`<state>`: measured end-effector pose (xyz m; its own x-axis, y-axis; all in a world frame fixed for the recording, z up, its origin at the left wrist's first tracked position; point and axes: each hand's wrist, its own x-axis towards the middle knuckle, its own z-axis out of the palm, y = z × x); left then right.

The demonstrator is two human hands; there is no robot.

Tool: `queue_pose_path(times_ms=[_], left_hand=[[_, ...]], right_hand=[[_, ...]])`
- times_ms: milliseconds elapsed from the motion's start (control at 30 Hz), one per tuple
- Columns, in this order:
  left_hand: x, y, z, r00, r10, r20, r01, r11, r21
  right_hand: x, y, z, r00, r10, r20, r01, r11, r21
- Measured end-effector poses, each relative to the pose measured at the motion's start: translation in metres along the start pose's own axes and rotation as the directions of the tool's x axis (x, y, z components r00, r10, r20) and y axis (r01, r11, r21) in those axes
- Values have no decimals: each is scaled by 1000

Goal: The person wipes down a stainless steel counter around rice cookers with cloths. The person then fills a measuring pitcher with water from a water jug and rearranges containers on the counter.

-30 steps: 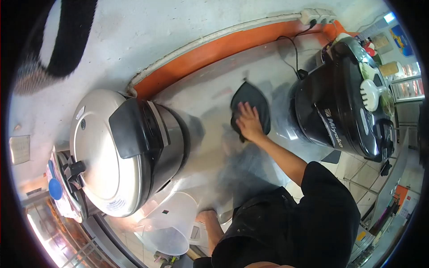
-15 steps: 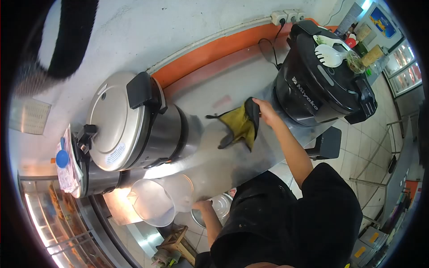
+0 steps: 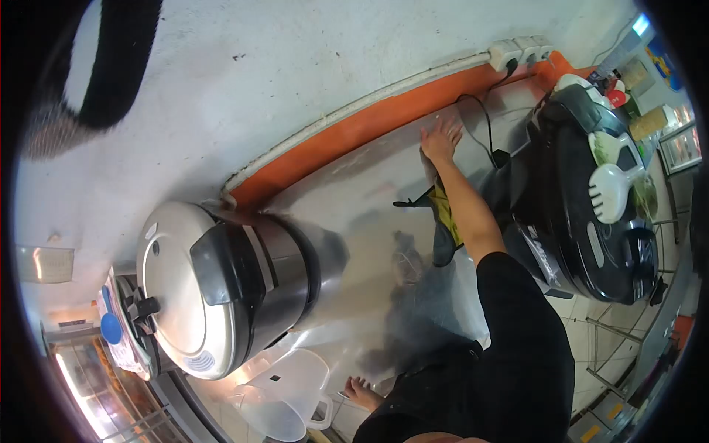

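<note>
My right hand [image 3: 441,142] reaches to the back of the metal counter [image 3: 354,244], fingers spread, near the orange wall strip. A yellow and black cloth [image 3: 443,215] lies below it, partly hidden by my forearm. My left hand [image 3: 362,393] is low at the counter's front edge, its fingers loosely bent and apart, with nothing seen in them. Just left of that hand is a clear plastic pitcher [image 3: 295,380], its handle towards my fingers but not touching them.
A silver rice cooker [image 3: 181,295] stands on the left. On the right is a black cooker [image 3: 561,199] with a white slotted spoon [image 3: 610,193] on its lid. A power cord [image 3: 487,122] runs from the wall sockets [image 3: 521,52] behind it.
My right hand has let go of the cloth and moved up towards the wall. My left hand is now apart from the pitcher. The view has shifted closer to the counter.
</note>
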<state>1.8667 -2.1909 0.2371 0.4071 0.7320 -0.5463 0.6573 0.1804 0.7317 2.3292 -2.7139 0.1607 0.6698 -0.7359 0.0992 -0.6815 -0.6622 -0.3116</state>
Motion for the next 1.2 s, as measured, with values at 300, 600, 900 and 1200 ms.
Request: queue_pose_path(times_ms=[300, 600, 900, 1200], left_hand=[[-61, 93, 174, 691, 362, 625, -520, 850, 83], [-97, 122, 337, 395, 259, 881, -328, 936, -128], [-78, 198, 123, 187, 275, 943, -448, 878, -167], [-18, 171, 176, 238, 867, 438, -967, 255, 20]], right_hand=[[-81, 36, -69, 999, -37, 21, 33, 986, 164], [-270, 68, -114, 861, -272, 429, -141, 684, 716], [-334, 93, -304, 872, -291, 394, -168, 577, 799], [-327, 94, -231, 961, -218, 168, 160, 940, 302]])
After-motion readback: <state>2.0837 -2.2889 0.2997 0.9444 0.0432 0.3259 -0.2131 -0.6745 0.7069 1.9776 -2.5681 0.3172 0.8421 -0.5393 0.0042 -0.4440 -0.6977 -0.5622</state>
